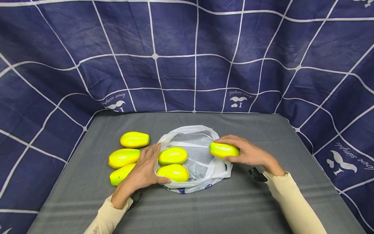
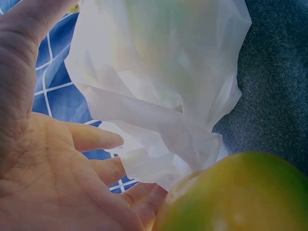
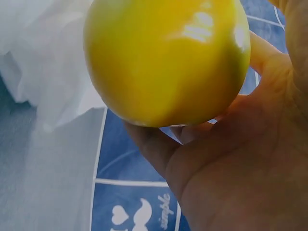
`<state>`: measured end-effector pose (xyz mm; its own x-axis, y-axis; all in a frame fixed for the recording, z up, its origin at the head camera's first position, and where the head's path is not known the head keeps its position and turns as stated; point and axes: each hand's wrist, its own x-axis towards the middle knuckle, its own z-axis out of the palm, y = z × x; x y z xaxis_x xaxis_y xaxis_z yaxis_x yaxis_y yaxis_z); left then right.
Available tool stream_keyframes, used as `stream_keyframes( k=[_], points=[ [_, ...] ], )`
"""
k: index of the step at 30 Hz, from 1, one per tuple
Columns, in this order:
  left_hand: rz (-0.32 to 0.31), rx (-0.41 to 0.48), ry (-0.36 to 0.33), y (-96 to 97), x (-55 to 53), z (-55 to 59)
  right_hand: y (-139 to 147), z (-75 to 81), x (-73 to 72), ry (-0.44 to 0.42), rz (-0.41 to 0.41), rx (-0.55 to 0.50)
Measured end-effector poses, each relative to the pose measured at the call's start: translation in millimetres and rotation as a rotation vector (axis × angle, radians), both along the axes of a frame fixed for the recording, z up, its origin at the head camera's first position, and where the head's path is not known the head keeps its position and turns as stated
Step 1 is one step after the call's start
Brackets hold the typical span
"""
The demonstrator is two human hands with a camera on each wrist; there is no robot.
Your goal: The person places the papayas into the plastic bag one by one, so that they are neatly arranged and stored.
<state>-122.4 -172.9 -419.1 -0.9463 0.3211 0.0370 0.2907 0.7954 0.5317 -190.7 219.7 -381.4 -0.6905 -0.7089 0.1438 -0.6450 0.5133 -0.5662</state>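
Observation:
A white plastic bag [image 1: 193, 187] lies with its mouth wide on the grey table. Two yellow-green papayas, a rear one [image 1: 173, 155] and a front one [image 1: 173, 173], are inside its left part. The right hand [image 1: 248, 151] grips another papaya [image 1: 224, 150] over the bag's right rim; in the right wrist view this papaya [image 3: 166, 62] looks yellow and round. At the left rim, the left hand [image 1: 143, 169] has its fingers spread against the bag. The left wrist view shows its palm [image 2: 53, 168] beside the crumpled white plastic [image 2: 159, 82].
Three more papayas lie left of the bag: one at the back [image 1: 134, 139], one in the middle [image 1: 124, 158] and one in front [image 1: 121, 175], partly behind the left hand. A blue cloth with white grid lines [image 1: 175, 74] stands around the table's back and sides.

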Motion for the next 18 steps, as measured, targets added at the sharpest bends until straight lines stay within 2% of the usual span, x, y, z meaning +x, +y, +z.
stream_keyframes(
  k=[9,18],
  points=[
    [-0.004,0.001,0.006,0.1,0.1,-0.1,-28,1.5,-14.1,-0.017,0.051,0.006],
    [-0.001,0.001,0.003,0.0,0.2,-0.1,-57,1.4,-27.9,-0.048,0.106,0.062]
  ],
)
